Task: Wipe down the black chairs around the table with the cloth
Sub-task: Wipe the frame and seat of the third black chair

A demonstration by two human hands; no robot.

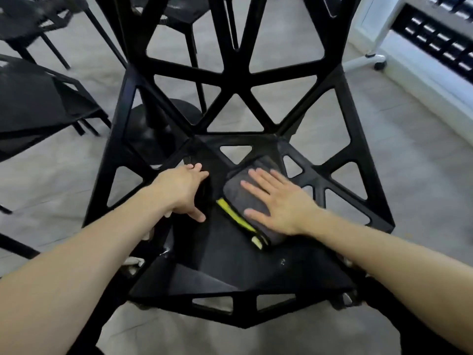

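In the head view, a black chair (238, 155) with a frame of open triangles fills the middle. Its seat is toward the bottom of the picture and its backrest rises toward the top. Through the openings the grey floor (409, 149) is visible.

The right hand (276, 201) lies flat on a dark grey cloth (252, 198), with the fingers straight and spread. This grip is fully open and presses on the cloth from above; it does not curl around it. The cloth is folded, has a yellow-green stripe along its edge nearest the left hand, and rests on the seat, in the rear right part, near where the seat meets the backrest.

The left hand (181, 190) is on the left part of the seat, just beside the cloth but not touching it. Its thumb points toward the cloth, and its fingers appear to bend around a bar of the frame, although the blur makes the exact hold difficult to see.

At the upper left, more black chairs (38, 98) stand on the floor, somewhat blurred. Behind the backrest a round black base (163, 119) with a post is seen. At the upper right stands a white piece of furniture (384, 29) on a caster wheel.
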